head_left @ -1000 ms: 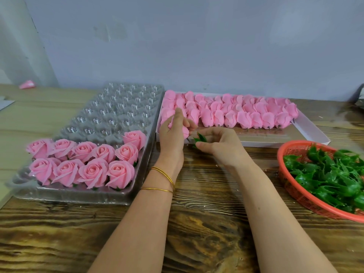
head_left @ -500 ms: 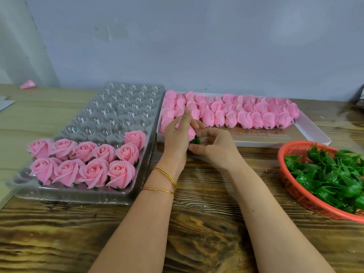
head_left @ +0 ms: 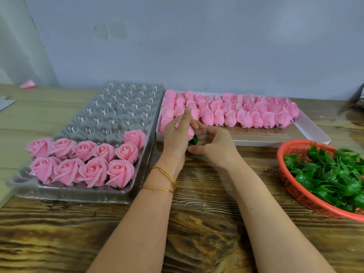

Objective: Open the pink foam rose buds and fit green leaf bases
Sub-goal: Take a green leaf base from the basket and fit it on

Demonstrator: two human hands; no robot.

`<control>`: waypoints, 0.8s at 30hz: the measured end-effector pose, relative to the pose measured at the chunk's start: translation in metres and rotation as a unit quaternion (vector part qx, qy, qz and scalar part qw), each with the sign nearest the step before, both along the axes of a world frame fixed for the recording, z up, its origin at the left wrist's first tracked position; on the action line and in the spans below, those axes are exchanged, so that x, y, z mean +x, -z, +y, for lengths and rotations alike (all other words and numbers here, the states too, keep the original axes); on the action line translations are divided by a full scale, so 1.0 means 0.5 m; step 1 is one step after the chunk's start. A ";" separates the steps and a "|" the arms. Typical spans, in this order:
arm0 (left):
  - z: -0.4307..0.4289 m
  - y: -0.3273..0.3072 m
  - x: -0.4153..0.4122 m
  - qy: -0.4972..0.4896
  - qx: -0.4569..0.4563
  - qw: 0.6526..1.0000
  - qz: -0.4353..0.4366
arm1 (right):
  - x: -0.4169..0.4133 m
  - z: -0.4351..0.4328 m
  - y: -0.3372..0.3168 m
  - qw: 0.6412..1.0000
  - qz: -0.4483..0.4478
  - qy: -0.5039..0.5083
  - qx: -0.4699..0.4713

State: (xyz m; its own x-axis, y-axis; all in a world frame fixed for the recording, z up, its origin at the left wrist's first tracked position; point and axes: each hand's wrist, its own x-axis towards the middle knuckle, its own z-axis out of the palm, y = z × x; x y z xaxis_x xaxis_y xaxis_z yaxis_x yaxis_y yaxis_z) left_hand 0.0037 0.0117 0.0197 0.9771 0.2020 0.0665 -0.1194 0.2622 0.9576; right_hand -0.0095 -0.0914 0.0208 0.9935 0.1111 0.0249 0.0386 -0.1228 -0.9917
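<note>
Reaching over the dark wooden table (head_left: pixel 197 223) with both forearms, two gold bangles (head_left: pixel 163 175) on the left wrist. Off to the right of the white box (head_left: pixel 307 133) and nearer than it, an orange basket (head_left: pixel 295 152) heaped with loose green leaf bases (head_left: pixel 331 174). Just beside the box on its left, a clear plastic tray (head_left: pixel 110 115) with ten opened roses (head_left: pixel 94 164) seated in its near cups.

Just in front of the box's near left corner, gripping a pink rose bud (head_left: pixel 190 132) in the left hand (head_left: pixel 175 134), fingers curled over the petals. Cupping underneath with the right hand (head_left: pixel 212 142), thumb and bent fingers pinching a green leaf base (head_left: pixel 194 140) against the bud's lower end.

Differing from a second ago: then holding the leaf base apart from the bud in the right fingertips, now pressing it on. Drawn together too, right hand against left, at much the same spot before the box.

Inside the box, rows of closed pink buds (head_left: pixel 246 113) lying on their sides, dark stubs toward its near edge. Beyond the box, a pale grey wall (head_left: pixel 197 46). Far to the left of the box, by the wall, a small pink scrap (head_left: pixel 28 84).
</note>
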 end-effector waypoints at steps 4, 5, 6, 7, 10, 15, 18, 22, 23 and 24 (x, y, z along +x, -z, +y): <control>0.000 -0.003 -0.002 -0.002 -0.008 1.000 0.001 | -0.002 -0.003 -0.001 1.000 0.000 -0.011 0.014; 0.000 -0.002 -0.002 -0.002 -0.007 1.000 0.000 | -0.003 -0.003 -0.002 1.000 -0.001 -0.012 0.018; 0.000 -0.002 -0.002 -0.002 -0.003 1.000 -0.001 | -0.003 -0.004 -0.003 1.000 -0.002 -0.012 0.022; 0.000 0.000 -0.002 -0.003 0.001 1.000 -0.002 | -0.003 -0.005 -0.004 1.000 -0.003 -0.013 0.023; 0.000 0.002 0.000 0.000 0.011 1.000 -0.010 | -0.005 -0.004 -0.003 1.000 -0.013 -0.010 0.010; 0.001 0.009 0.004 0.011 0.026 1.000 -0.008 | -0.004 -0.004 0.000 0.998 -0.038 0.003 -0.046; 0.001 0.010 0.006 0.014 0.038 0.999 -0.008 | -0.002 -0.003 0.004 0.997 -0.047 0.003 -0.066; 0.000 0.009 0.007 0.020 0.029 0.999 -0.013 | 0.001 0.001 0.004 0.999 -0.027 0.026 -0.037; -0.001 0.008 0.006 0.022 0.027 0.999 -0.017 | 0.001 0.002 0.002 0.999 -0.017 0.030 -0.021; 0.000 0.008 0.006 0.023 0.025 0.999 -0.020 | 0.002 0.003 0.001 0.999 -0.004 0.033 -0.001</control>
